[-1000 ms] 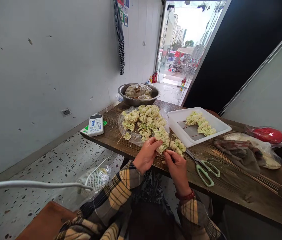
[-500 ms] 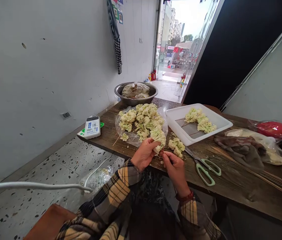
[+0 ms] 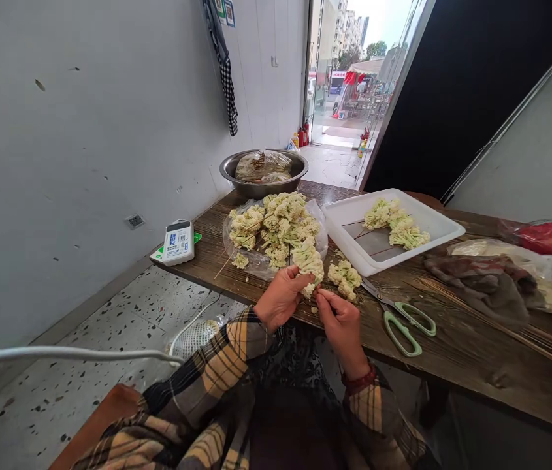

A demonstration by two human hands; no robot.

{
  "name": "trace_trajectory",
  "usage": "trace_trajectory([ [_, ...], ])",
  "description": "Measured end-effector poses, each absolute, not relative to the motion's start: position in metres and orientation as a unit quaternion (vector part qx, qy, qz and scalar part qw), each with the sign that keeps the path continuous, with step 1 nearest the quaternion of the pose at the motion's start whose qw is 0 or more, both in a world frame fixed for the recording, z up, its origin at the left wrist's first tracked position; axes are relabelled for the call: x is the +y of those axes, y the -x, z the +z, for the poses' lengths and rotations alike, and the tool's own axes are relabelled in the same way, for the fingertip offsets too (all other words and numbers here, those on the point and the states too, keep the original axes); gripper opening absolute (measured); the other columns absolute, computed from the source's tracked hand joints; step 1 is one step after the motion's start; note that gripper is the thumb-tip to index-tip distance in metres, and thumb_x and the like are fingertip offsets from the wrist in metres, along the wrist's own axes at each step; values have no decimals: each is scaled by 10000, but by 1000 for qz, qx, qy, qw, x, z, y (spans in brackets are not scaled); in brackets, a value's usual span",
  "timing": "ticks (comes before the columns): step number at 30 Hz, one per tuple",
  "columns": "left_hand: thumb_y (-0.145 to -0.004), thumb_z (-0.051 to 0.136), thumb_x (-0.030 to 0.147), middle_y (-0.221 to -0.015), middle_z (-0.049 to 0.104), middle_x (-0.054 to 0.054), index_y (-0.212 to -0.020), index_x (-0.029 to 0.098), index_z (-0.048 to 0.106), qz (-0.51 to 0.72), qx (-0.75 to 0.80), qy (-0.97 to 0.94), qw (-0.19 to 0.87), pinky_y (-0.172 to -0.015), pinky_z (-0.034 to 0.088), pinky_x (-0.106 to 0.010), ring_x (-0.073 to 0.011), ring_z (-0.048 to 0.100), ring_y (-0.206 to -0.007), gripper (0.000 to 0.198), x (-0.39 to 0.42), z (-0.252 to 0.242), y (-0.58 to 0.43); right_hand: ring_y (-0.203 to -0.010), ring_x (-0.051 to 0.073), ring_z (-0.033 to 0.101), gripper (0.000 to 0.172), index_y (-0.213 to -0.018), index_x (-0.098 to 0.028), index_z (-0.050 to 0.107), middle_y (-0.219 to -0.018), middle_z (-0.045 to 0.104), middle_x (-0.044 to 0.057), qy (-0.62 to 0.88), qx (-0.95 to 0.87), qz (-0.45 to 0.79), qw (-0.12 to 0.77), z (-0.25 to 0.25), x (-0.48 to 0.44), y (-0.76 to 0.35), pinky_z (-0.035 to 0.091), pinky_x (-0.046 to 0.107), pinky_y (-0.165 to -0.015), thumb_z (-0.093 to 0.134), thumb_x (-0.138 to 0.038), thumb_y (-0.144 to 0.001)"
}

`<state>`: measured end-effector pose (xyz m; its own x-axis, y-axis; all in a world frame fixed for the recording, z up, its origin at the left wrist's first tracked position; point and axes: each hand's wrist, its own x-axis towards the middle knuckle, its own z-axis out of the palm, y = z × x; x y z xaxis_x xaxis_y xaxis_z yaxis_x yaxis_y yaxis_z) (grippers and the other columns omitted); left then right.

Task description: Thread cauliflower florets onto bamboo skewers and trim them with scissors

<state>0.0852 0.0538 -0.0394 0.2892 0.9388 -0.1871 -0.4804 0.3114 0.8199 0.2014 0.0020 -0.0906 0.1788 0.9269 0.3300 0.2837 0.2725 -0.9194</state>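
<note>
A cauliflower floret (image 3: pixel 308 261) is being held, fingers closed around it, in the left hand (image 3: pixel 283 297) grip at the bench (image 3: pixel 452 352) edge. The right hand (image 3: pixel 341 323) grip is being pinched shut at its stem; any content is too small to tell. Judged risk: pieces being crumbled off by pressure and lost to the floor (image 3: pixel 123 313).

Street-front food shop — skewers (image 3: pixel 496 326), cauliflower (image 3: pixel 278 225); open doorway (image 3: pixel 349 85).
</note>
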Motion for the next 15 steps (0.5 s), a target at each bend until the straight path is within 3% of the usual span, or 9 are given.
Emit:
trace_trajectory([
  [7,-607,807,228,-806,715,-33,-864,141,680,482,349,-323,736,-638,478,-230,-116,618,-650,299,55,-40,-78,-653,179,612,322,-954,-166,742,-614,644,14,521,-579,303,549,-81,-1,-202,486,262,-598,499,-371,-901],
  [10,-660,784,279,-861,718,-26,-937,165,674,511,332,-314,728,-660,480,-232,-122,631,-702,320,57,-38,-79,-581,151,553,334,-950,-158,739,-569,580,-4,515,-581,316,546,-80,-2,-202,438,239,-531,496,-381,-900],
  [15,-614,796,260,-797,717,-22,-917,146,667,560,316,-291,709,-640,456,-240,-128,627,-666,349,60,-35,-89,-537,135,507,339,-929,-154,738,-530,529,-21,516,-582,317,543,-85,0,-203,411,229,-502,503,-396,-895],
])
